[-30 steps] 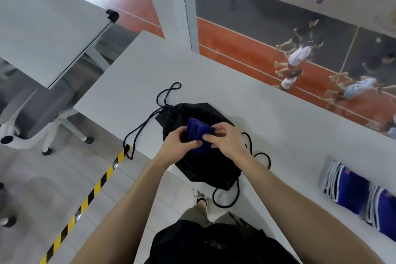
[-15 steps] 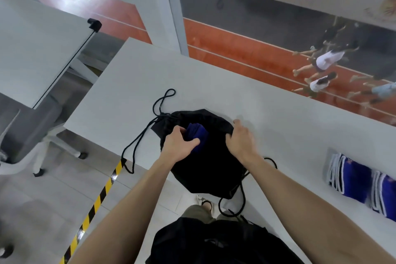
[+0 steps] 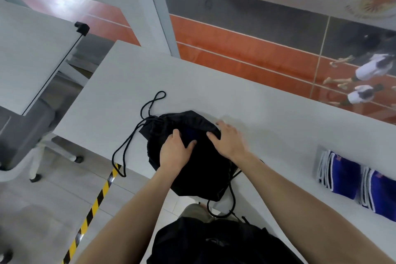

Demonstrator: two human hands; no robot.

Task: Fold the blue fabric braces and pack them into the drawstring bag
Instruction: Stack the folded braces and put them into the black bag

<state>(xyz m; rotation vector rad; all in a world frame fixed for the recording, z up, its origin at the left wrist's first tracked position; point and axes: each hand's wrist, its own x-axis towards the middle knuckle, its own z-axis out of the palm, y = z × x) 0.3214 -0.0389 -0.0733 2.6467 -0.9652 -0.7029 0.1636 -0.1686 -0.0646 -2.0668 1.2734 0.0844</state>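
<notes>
The black drawstring bag (image 3: 199, 169) lies on the white table (image 3: 267, 126), its mouth facing away from me. Only a sliver of a dark blue brace (image 3: 191, 132) shows inside the mouth. My left hand (image 3: 174, 153) lies on the near left lip of the mouth, fingers curled over the fabric. At the right side of the mouth, my right hand (image 3: 230, 142) grips the rim, thumb hooked on the edge. Two more folded blue braces, one (image 3: 342, 174) nearer the bag and one (image 3: 380, 194) beyond it, lie at the table's right.
The bag's black cords (image 3: 128, 146) loop off the table's left edge, and another loop hangs over the near edge. A second white table (image 3: 32, 60) and a grey chair stand to the left. Yellow-black tape (image 3: 94, 206) runs along the floor. A glass wall backs the table.
The blue brace has gone from above the bag down into its mouth. My right hand let go of it and took the bag's rim. My left hand followed it in.
</notes>
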